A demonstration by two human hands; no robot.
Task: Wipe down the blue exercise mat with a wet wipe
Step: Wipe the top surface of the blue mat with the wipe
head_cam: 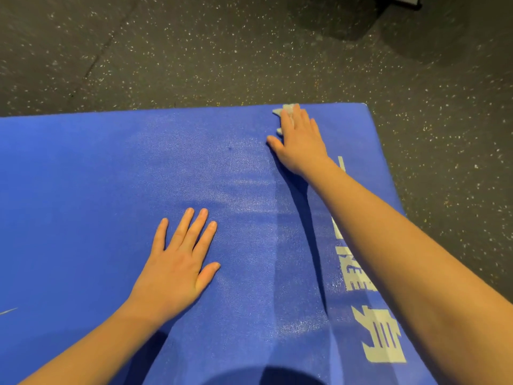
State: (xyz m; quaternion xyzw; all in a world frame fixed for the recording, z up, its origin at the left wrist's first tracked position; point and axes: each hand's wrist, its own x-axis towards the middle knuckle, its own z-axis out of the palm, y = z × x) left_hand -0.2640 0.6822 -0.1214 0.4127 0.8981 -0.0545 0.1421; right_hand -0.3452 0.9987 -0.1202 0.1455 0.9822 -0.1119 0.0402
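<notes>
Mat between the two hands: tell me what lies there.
In the head view, only bare blue mat lies between the left hand and the right hand, with a sheen and a dark spot. The wet wipe is under the right fingers.

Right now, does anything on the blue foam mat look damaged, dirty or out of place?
Only a small dark spot on the blue foam exercise mat, left of the right hand pressing the crumpled white wet wipe at the far edge. The white printed lettering looks partly worn.
</notes>
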